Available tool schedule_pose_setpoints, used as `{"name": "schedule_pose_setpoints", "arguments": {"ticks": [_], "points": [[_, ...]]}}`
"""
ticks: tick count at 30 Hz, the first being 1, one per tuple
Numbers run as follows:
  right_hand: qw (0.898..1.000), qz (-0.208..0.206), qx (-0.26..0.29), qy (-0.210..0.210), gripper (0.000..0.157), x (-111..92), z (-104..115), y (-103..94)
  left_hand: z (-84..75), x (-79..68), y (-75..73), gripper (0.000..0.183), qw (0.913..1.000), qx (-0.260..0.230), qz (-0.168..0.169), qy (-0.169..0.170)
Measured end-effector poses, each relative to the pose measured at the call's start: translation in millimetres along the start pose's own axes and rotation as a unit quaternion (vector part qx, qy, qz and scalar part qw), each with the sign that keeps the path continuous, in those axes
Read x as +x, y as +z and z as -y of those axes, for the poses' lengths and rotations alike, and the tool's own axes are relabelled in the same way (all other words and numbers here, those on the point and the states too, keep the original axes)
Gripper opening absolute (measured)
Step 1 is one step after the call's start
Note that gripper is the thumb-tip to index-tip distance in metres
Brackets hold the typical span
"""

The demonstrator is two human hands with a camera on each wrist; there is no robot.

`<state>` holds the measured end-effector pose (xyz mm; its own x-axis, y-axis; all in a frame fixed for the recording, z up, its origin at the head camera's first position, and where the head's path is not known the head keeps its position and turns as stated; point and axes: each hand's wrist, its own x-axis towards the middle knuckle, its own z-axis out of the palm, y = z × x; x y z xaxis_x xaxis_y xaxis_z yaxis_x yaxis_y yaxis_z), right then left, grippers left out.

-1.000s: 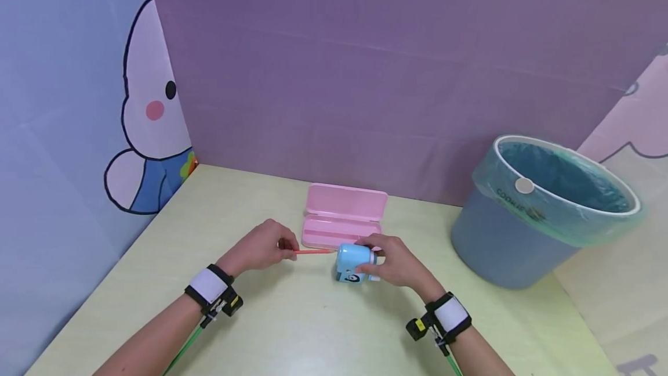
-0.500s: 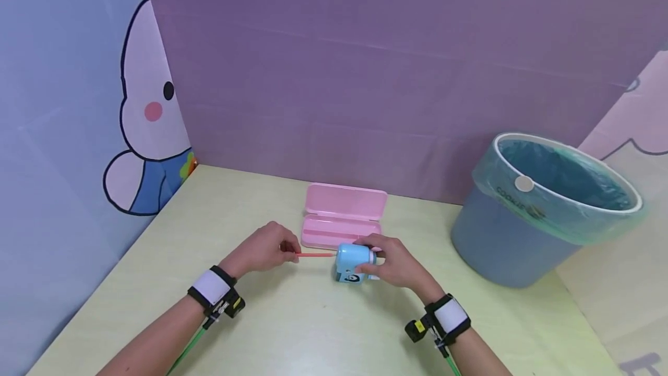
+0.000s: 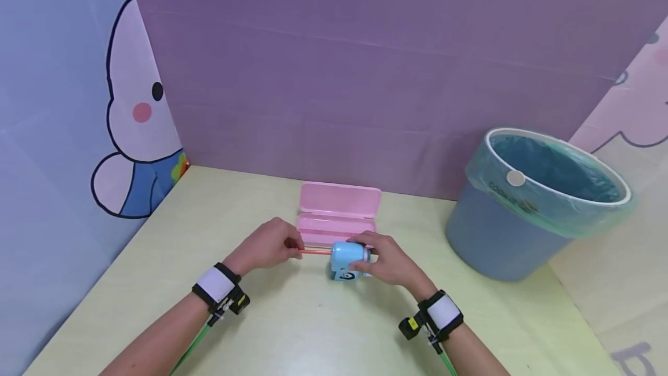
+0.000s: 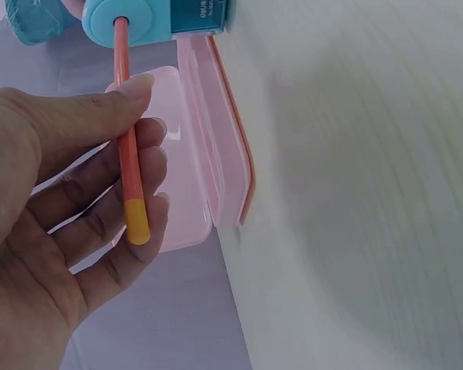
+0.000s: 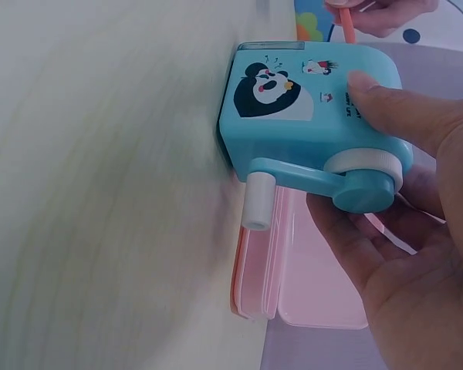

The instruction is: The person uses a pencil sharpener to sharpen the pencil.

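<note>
My left hand [image 3: 268,243] pinches an orange pencil [image 4: 130,162] with a yellow end between thumb and fingers. The pencil lies level, and its far end sits in the round hole of a blue pencil sharpener [image 3: 344,257]. With thumb and fingers on either side, my right hand [image 3: 394,263] holds the sharpener upright on the table. Panda pictures mark the sharpener's side in the right wrist view. Its crank [image 5: 301,177], with a white knob [image 5: 258,202], faces the right hand, and no finger turns it. The pencil's tip is hidden inside.
An open pink pencil case [image 3: 339,201] lies just behind the sharpener, its lid raised towards the purple backdrop [image 3: 323,74]. On the right stands a blue bin [image 3: 501,242] with a green-tinted liner. A blue cartoon sheet [image 3: 47,190] hangs on the left.
The pencil's tip, visible beside the sharpener a second ago, has moved right into its hole. The right hand keeps its hold. The head view has shifted slightly.
</note>
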<state>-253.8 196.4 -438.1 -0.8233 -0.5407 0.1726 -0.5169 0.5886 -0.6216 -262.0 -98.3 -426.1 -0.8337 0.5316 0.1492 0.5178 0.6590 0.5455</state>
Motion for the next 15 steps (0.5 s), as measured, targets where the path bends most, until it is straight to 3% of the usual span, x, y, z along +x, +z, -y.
{"name": "schedule_pose_setpoints", "arguments": {"ticks": [15], "points": [[1.000,-0.006,0.009,-0.012,0.048,1.4,0.5,2.8,-3.8,2.3,7.0,0.006,0.9992,-0.003,-0.036,0.018]]}}
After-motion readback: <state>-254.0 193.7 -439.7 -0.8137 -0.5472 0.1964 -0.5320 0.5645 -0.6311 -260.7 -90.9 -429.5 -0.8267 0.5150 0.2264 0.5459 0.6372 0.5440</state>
